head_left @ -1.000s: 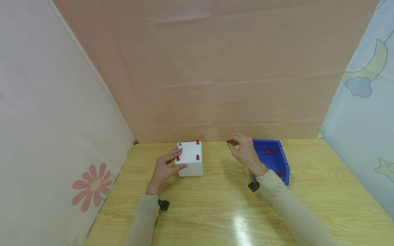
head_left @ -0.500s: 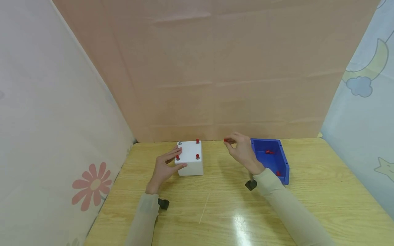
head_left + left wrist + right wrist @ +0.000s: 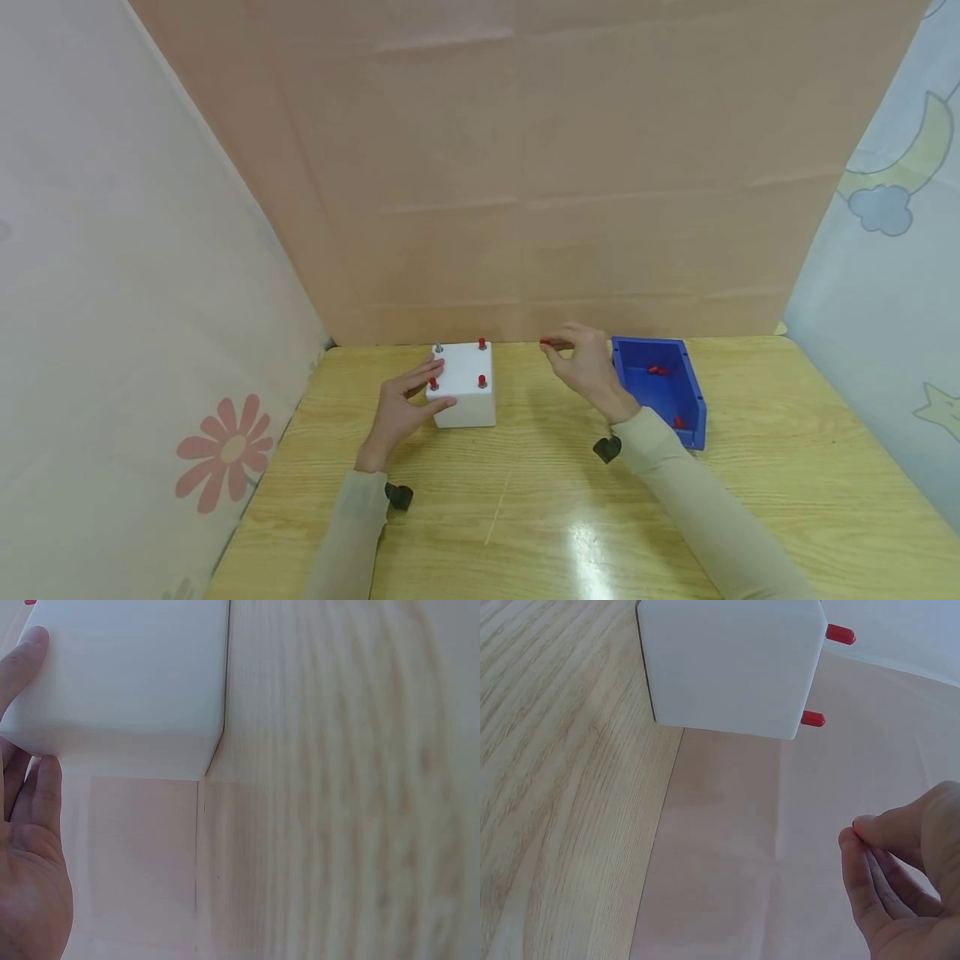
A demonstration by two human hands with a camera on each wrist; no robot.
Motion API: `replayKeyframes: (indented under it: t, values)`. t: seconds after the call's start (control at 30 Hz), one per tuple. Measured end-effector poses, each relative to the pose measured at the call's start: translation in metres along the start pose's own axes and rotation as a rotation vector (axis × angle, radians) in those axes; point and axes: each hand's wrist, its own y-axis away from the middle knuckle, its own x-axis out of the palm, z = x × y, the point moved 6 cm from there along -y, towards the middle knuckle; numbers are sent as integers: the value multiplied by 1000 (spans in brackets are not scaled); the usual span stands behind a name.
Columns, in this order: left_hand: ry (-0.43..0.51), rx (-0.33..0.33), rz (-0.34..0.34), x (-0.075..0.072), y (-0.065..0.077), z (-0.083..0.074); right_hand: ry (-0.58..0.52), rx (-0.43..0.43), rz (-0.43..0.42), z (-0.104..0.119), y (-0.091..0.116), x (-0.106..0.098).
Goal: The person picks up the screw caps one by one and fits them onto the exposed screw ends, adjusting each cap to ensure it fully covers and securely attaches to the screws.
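Note:
A white box stands on the table with metal studs at its top corners. Red caps cover three of them, such as the near right cap; the far left stud is bare metal. My left hand grips the box's left side, thumb along the front face and fingers over the top edge. To the right of the box, my right hand is raised above the table, pinching a small red cap between thumb and fingertips. In the right wrist view those fingertips hide most of it.
A blue bin sits right of my right hand, with several loose red caps inside. Behind the wooden table hangs a brown sheet. Patterned cloth borders the left side.
My right hand has moved slightly left, away from the blue bin and toward the white box, still pinching the red cap. The left hand and the box have stayed in place.

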Motion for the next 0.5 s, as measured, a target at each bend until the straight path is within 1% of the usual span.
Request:
replayKeyframes:
  t: [0.2,0.37,0.5]
  values:
    - [4,9,5,1,-1,-1,-16,-3,0,0,-1,3]
    - [-10,5,4,1,0,-2,-16,-3,-5,1,-3,6]
    - [-19,-2,4,1,1,-1,-35,-25,-5,3,-4,8]
